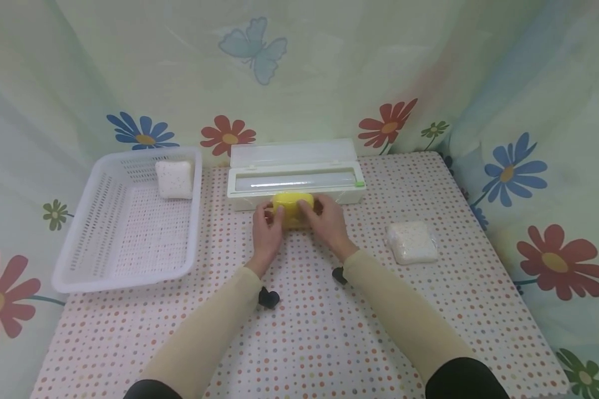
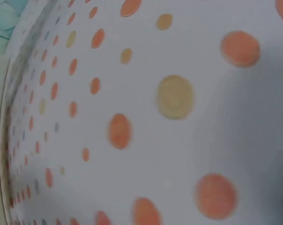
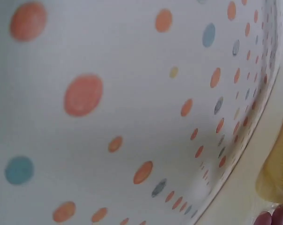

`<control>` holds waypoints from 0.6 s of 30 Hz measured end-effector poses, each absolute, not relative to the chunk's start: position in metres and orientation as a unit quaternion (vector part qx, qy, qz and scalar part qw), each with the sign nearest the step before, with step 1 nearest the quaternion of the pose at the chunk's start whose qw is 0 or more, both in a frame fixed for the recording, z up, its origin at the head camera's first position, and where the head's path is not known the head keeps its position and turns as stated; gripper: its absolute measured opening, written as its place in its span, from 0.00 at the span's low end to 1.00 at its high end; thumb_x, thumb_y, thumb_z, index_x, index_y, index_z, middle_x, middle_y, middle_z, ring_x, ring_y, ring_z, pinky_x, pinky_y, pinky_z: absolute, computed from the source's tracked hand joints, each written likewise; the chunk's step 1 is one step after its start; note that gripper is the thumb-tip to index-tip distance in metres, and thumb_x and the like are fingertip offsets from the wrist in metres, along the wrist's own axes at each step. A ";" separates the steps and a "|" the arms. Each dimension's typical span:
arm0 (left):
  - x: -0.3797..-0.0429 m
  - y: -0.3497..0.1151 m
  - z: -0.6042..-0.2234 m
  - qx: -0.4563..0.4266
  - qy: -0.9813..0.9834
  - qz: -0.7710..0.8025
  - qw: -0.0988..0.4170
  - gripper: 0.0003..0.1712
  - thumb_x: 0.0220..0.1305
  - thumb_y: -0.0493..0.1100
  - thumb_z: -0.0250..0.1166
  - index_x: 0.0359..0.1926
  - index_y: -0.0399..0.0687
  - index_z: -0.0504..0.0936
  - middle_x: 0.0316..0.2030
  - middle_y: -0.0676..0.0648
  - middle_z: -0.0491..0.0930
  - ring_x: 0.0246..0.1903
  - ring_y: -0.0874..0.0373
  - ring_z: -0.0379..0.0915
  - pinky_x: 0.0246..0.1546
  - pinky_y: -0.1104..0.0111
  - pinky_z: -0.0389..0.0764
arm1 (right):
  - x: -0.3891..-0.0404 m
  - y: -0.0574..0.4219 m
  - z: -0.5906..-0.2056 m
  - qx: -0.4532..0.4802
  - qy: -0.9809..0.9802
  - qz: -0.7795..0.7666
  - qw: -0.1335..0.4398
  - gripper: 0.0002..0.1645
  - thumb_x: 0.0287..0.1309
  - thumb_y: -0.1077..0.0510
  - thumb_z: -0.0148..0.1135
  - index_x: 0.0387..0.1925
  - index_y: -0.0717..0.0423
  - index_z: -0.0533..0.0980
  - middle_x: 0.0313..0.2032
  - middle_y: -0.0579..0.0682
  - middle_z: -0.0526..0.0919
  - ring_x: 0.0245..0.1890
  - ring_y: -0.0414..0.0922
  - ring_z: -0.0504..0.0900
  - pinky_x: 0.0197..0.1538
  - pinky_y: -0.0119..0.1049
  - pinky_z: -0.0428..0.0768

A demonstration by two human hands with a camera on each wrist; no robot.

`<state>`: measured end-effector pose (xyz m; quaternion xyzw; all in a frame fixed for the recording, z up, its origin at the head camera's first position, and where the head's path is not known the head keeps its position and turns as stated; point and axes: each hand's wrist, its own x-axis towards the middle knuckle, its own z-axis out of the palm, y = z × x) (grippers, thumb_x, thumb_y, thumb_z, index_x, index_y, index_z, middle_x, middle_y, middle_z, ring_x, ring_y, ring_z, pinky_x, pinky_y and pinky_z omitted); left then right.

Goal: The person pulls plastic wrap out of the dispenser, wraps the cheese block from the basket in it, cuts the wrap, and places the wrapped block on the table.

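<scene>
Both hands are close together at the front of the cling film box (image 1: 297,198), holding a yellow sponge-like block (image 1: 293,203) between them. My left hand (image 1: 267,235) grips its left end, thumb on the near face. On the other end, my right hand (image 1: 332,226) holds on with its thumb also in front. Clear film shows around the yellow block (image 3: 278,173) at the edge of the right wrist view, with some fingertips (image 3: 279,215) beside it. The box's lid stands raised at the back, and a film roll (image 1: 295,181) lies inside. Only tablecloth fills the left wrist view.
A white plastic basket (image 1: 196,233) stands on the left with a speckled white block (image 1: 174,179) in its far right corner. To the right, a white block in clear film (image 1: 412,242) lies on the dotted tablecloth (image 1: 299,332). A flowered curtain (image 1: 319,66) hangs behind.
</scene>
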<state>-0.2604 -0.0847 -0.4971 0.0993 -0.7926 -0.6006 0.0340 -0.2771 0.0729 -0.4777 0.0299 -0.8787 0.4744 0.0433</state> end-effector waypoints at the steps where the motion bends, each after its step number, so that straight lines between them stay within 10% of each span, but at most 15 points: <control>1: -0.262 -0.086 -0.496 0.117 -0.777 -0.617 0.029 0.27 0.79 0.60 0.49 0.63 0.45 0.67 0.50 0.43 0.72 0.48 0.53 0.72 0.51 0.62 0.78 | -0.278 0.073 -0.477 0.026 -0.877 0.477 0.042 0.29 0.71 0.37 0.57 0.52 0.59 0.78 0.49 0.56 0.83 0.50 0.51 0.80 0.58 0.47 0.82; 18: -0.268 -0.092 -0.479 0.186 -0.735 -0.651 -0.045 0.50 0.64 0.74 0.60 0.70 0.42 0.59 0.67 0.36 0.69 0.61 0.43 0.73 0.58 0.55 0.81 | -0.284 0.066 -0.469 -0.086 -0.842 0.530 0.062 0.33 0.65 0.36 0.64 0.55 0.60 0.79 0.52 0.59 0.74 0.50 0.51 0.73 0.55 0.45 0.77</control>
